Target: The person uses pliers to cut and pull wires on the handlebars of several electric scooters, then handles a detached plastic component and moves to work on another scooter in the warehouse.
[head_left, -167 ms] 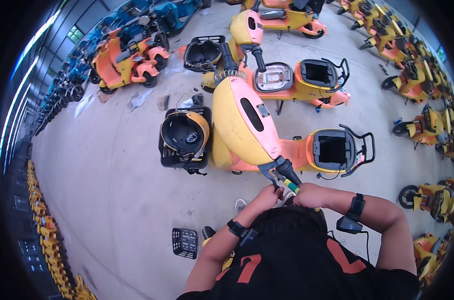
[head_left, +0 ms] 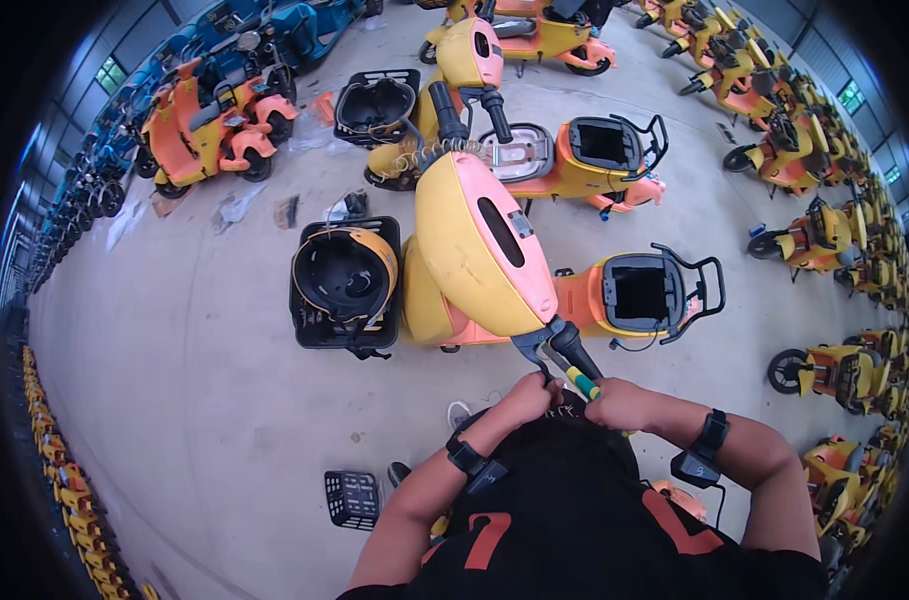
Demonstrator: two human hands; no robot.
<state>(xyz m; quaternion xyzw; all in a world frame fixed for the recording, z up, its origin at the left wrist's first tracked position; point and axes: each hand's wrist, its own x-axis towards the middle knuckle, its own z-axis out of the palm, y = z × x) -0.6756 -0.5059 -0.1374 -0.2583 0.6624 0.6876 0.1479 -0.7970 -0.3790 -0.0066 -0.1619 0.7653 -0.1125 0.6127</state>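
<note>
A yellow and pink scooter point(head_left: 479, 245) stands crosswise in front of me, its black right-end handlebar grip point(head_left: 574, 350) pointing at my body. My left hand point(head_left: 527, 398) is closed at the lower end of the black brake lever point(head_left: 536, 357), below the grip. My right hand point(head_left: 619, 405) grips a tool with a yellow and green handle point(head_left: 582, 383), angled up toward the lever and grip. The tool's head is too small to make out. A yellow helmet point(head_left: 343, 275) lies upturned in the scooter's black front basket point(head_left: 304, 325) at the left.
A second yellow and pink scooter point(head_left: 574, 180) stands behind the first. Rows of yellow scooters point(head_left: 819, 365) line the right and far left; blue vehicles point(head_left: 304, 30) stand at the back. A loose black crate point(head_left: 352, 497) sits on the pale floor point(head_left: 194, 400) near my feet.
The scooters and floor have shifted left in the view. Both my hands remain at the handlebar end, with only slight movement against the lever and grip.
</note>
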